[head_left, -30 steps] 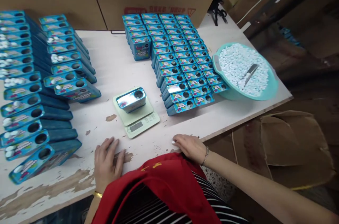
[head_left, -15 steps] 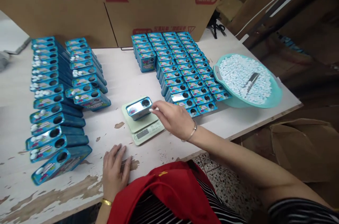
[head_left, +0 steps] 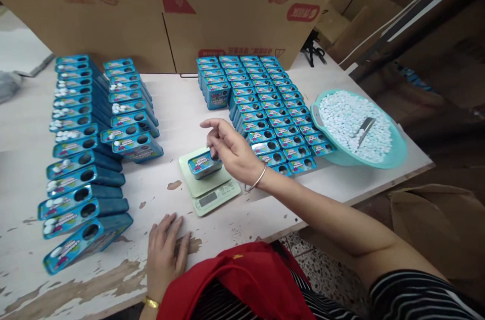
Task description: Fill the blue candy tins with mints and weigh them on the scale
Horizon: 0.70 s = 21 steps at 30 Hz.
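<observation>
A blue candy tin (head_left: 205,164) stands on a pale green kitchen scale (head_left: 194,187), its printed top facing up. Over the right end of this tin is my right hand (head_left: 237,153), covering its round opening. The index finger points left, while the thumb and the curled fingers come together just above the opening. Whatever lies between those fingertips, if anything, is hidden. My left hand (head_left: 165,249) rests on the table near the front edge, fingers spread and holding nothing.
Several blue tins with white candies on their tops (head_left: 74,162) stand in two columns at left. More tins (head_left: 261,108) form a block right of the scale. A turquoise basin (head_left: 397,151) of white candies (head_left: 343,118) holds a metal scoop (head_left: 366,130). A large cardboard box (head_left: 132,22) stands behind.
My right hand has moved from beside the tin to over its opening, and the white candy in its fingertips no longer shows. My left hand stays on the table. The view has shifted slightly.
</observation>
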{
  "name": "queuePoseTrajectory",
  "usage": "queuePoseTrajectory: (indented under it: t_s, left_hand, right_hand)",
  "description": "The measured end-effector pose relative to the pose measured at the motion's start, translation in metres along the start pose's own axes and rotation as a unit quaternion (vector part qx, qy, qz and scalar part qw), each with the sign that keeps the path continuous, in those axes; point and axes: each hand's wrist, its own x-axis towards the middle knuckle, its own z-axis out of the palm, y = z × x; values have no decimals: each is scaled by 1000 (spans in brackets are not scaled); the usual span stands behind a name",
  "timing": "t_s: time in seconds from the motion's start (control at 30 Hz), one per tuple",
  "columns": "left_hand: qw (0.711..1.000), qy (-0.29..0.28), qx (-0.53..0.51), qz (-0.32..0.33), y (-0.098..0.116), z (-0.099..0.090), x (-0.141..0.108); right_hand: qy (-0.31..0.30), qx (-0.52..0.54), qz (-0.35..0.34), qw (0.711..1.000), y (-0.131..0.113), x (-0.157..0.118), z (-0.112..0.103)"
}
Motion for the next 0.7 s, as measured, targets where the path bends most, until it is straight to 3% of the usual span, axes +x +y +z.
queuePoseTrajectory:
  t_s: [0.13,0.27,0.47,0.6,0.7]
  left_hand:
    - [1000,-5,1,-2,0,0,-1]
    - [1000,-2,-6,-11,0,0,-1]
    - [1000,-3,-9,-15,1,1,-2]
    - [1000,-5,-8,-15,2,0,-1]
    - [1000,-3,-7,-15,4,-1,1]
  right_hand:
    - [47,37,-11,998,8,-5,17]
    - [83,42,-20,995,13,-11,21]
    - [96,-78,-52,991,13,-22,17]
    - [103,-147,-87,980,7,-32,3]
    - [150,-224,-71,960,10,-40,-32]
